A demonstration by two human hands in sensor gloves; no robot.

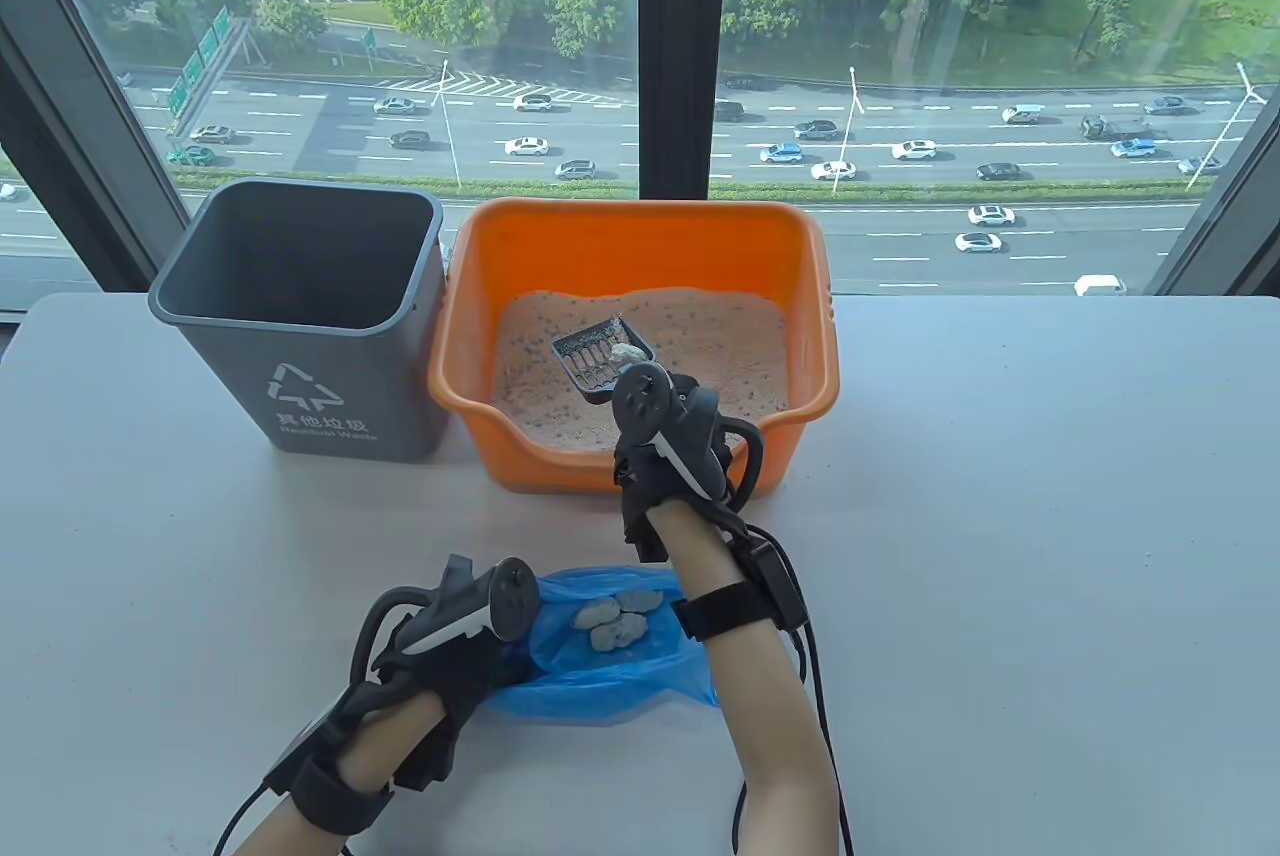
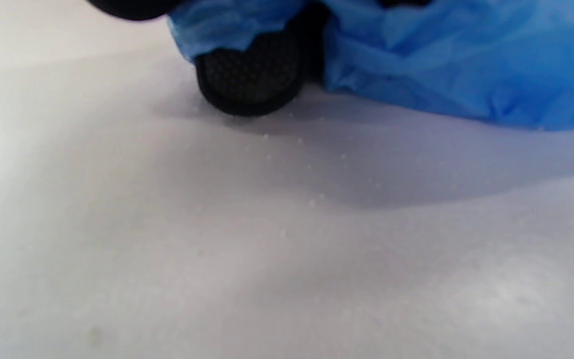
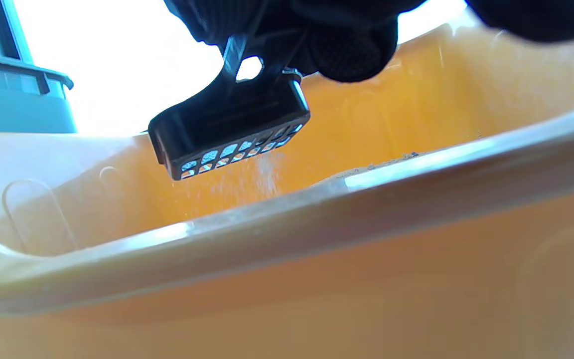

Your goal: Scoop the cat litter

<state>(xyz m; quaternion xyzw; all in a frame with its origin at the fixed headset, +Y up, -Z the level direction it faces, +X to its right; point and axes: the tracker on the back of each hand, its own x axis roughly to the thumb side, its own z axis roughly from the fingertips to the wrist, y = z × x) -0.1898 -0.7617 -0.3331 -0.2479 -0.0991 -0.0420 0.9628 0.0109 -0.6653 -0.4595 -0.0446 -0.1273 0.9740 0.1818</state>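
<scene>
Sifting litter (image 3: 262, 174) under scoop (image 3: 232, 124), wrist-cam only

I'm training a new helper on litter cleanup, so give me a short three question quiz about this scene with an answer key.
1. True or false: the black slotted plastic scoop holds a grey clump.
2. Which hand grips the scoop?
A. left hand
B. right hand
3. Fill in: the earlier clumps lie in the crumpled blue plastic ____, not the grey plastic bin.

Key:
1. True
2. B
3. bag; the scoop is over the orange plastic tub.
</scene>
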